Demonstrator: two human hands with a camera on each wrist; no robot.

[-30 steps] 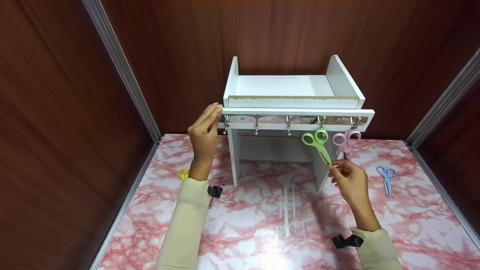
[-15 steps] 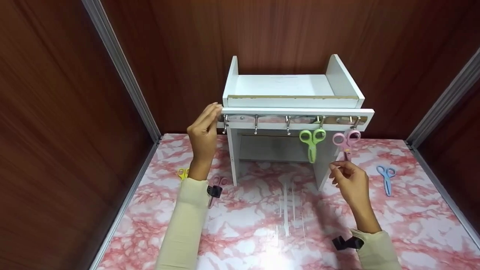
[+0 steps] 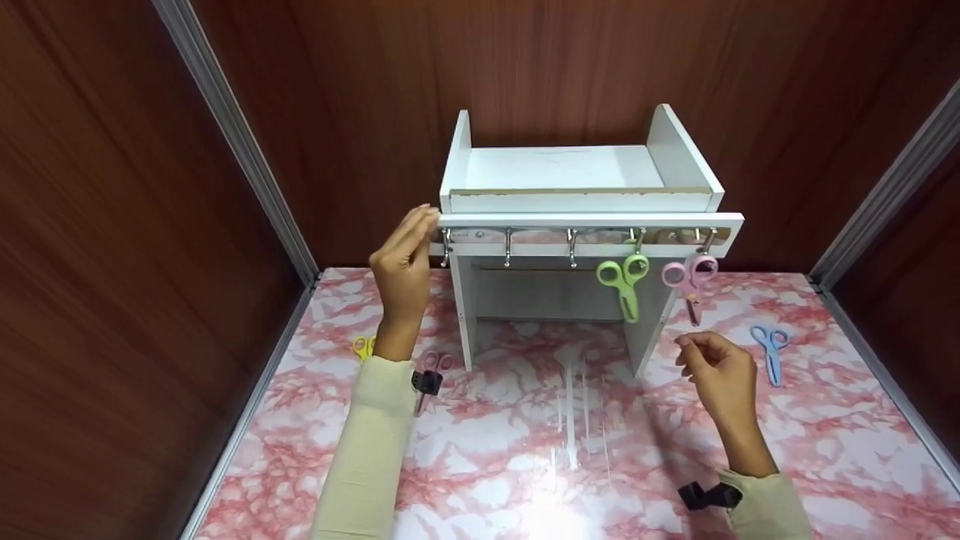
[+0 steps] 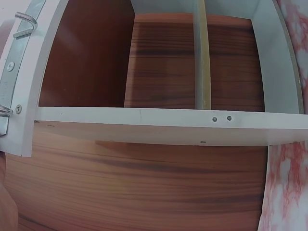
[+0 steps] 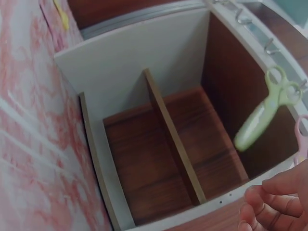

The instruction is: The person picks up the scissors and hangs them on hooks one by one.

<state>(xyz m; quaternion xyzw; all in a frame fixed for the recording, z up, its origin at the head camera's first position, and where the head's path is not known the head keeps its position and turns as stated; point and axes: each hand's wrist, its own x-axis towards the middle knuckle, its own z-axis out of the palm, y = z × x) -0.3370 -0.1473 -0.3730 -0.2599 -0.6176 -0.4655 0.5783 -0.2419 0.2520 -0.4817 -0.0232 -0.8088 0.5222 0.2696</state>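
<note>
My left hand (image 3: pixel 403 262) rests its fingertips at the left end of the white hook rail (image 3: pixel 480 220) on a white shelf unit. Green scissors (image 3: pixel 622 281) hang by one handle loop from a hook toward the right. Pink scissors (image 3: pixel 690 277) hang on the hook at the right end, blades down. Below them my right hand (image 3: pixel 721 375) is in the air with nothing in it, thumb and forefinger close together. In the right wrist view the right hand (image 5: pixel 279 202) appears under the hanging green scissors (image 5: pixel 264 108).
Blue scissors (image 3: pixel 772 352) lie on the pink marbled table (image 3: pixel 510 487) at the right. Yellow scissors (image 3: pixel 364 346) and another pink pair (image 3: pixel 437 361) lie at the left, partly hidden by the left arm. Wood-patterned walls (image 3: pixel 570 60) enclose the back and sides.
My right hand has let go of the green scissors and moved down and right. The scissors have swung from a slant to hang nearly straight. The left hand stays at the rail.
</note>
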